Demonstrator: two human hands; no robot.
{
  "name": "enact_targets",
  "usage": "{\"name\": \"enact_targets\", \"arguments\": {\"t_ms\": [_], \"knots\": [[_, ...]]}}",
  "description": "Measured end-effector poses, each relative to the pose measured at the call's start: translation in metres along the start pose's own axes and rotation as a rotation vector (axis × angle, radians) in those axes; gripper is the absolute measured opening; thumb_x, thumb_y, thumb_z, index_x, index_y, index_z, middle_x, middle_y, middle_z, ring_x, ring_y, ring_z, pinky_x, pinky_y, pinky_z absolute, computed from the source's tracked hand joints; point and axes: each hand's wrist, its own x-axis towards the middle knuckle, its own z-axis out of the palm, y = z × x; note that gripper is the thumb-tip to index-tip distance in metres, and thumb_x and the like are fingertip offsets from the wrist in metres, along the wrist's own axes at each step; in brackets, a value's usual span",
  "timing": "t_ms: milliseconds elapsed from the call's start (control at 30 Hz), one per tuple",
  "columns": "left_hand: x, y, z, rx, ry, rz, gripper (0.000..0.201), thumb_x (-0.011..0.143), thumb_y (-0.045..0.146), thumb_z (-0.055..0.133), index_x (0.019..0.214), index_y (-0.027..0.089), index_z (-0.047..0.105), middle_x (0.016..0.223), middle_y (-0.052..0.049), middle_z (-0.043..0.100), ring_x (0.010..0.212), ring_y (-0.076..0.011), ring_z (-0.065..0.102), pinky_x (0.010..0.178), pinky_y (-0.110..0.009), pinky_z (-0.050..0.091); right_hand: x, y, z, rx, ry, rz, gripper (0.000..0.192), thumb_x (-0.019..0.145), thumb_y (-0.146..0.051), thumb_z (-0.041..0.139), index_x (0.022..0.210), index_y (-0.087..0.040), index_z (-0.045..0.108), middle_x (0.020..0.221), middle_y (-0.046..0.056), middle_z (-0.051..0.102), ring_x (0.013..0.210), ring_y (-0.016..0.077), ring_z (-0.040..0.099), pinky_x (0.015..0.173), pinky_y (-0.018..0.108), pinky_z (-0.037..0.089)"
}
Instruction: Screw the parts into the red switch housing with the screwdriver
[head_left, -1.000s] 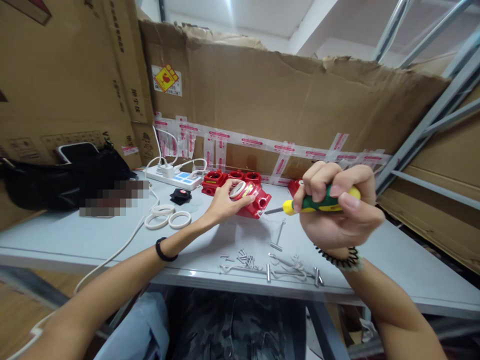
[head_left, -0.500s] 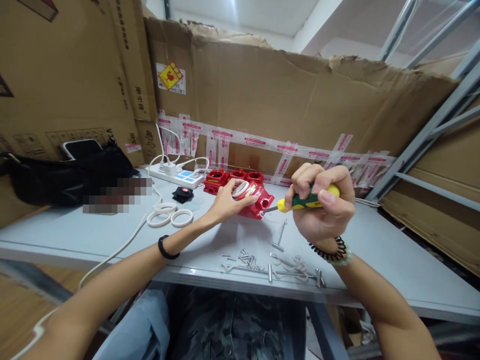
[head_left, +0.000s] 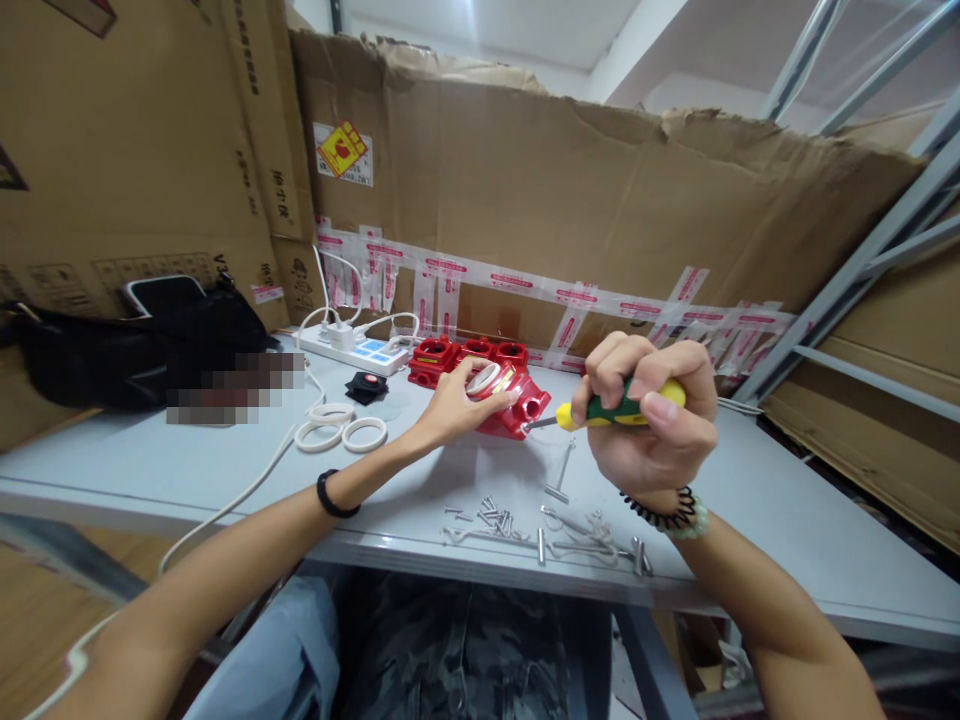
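My left hand [head_left: 454, 405] grips a red housing [head_left: 512, 412] with a white ring set in its round opening, holding it tilted on the table. In my right hand [head_left: 652, 415] is a screwdriver [head_left: 615, 405] with a green and yellow handle, the fingers wrapped round it. The screwdriver's tip meets the housing's lower right corner; whether a screw sits there is too small to tell. More red housings [head_left: 433, 360] stand just behind. Loose screws [head_left: 495, 517] lie nearer the front edge, beside several metal T-shaped rods [head_left: 559, 475] with cords.
White rings [head_left: 364, 434] and a small black packet [head_left: 366, 387] lie to the left. A power strip [head_left: 356, 348] with white cables stands behind them. At far left are a black bag [head_left: 142, 345] and a phone [head_left: 163, 294]. Cardboard [head_left: 600, 200] walls the back of the table [head_left: 810, 500].
My right hand has shifted very slightly right with the screwdriver, whose tip stays at the same corner. The left hand and the housing look almost unchanged.
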Motion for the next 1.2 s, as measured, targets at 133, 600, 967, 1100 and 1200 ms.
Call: {"name": "enact_targets", "arguments": {"t_ms": [133,600,967,1100,1200], "knots": [[0.001,-0.002,0.000,0.013,-0.010,-0.008,0.054,0.065,0.048,0.072,0.108,0.019,0.057,0.105,-0.008,0.062,0.098,-0.0241,0.058,0.089,-0.043,0.045,-0.002,0.001,-0.002,-0.044,-0.039,-0.006,0.009,0.072,-0.020,0.044,0.065,-0.023,0.040,0.053,-0.003,0.038,0.047,0.0116,0.038,0.033,0.021,0.036],[-0.001,-0.001,-0.001,0.086,0.003,-0.002,0.055,0.063,0.048,0.071,0.107,0.019,0.058,0.102,-0.008,0.065,0.095,-0.0252,0.060,0.087,-0.043,0.047,-0.016,0.001,-0.002,-0.023,-0.038,-0.121,0.007,0.072,-0.019,0.041,0.066,-0.024,0.043,0.051,0.000,0.037,0.055,0.0164,0.037,0.030,0.023,0.038],[-0.001,0.006,-0.001,0.135,-0.011,0.013,0.052,0.063,0.048,0.071,0.105,0.018,0.060,0.100,-0.008,0.066,0.092,-0.0264,0.060,0.086,-0.044,0.046,-0.036,-0.001,-0.014,-0.147,-0.291,-0.153,0.012,0.079,-0.026,0.044,0.067,-0.023,0.044,0.055,-0.001,0.047,0.053,0.0175,0.052,0.047,0.035,0.046],[0.001,0.006,-0.003,0.158,-0.014,0.005,0.052,0.061,0.046,0.072,0.104,0.020,0.059,0.098,-0.006,0.066,0.091,-0.0257,0.059,0.085,-0.043,0.045,-0.036,0.005,-0.019,-0.391,-0.313,-0.299,0.013,0.084,-0.031,0.039,0.074,-0.025,0.046,0.057,-0.001,0.051,0.050,0.0184,0.054,0.046,0.037,0.045],[0.003,0.004,-0.006,0.159,-0.015,-0.001,0.052,0.061,0.045,0.072,0.103,0.018,0.059,0.098,-0.007,0.066,0.090,-0.0254,0.059,0.085,-0.043,0.045,-0.027,0.005,-0.028,-0.524,-0.380,-0.441,0.013,0.085,-0.028,0.039,0.085,-0.024,0.051,0.062,0.001,0.057,0.054,0.0178,0.058,0.052,0.038,0.049]]}}
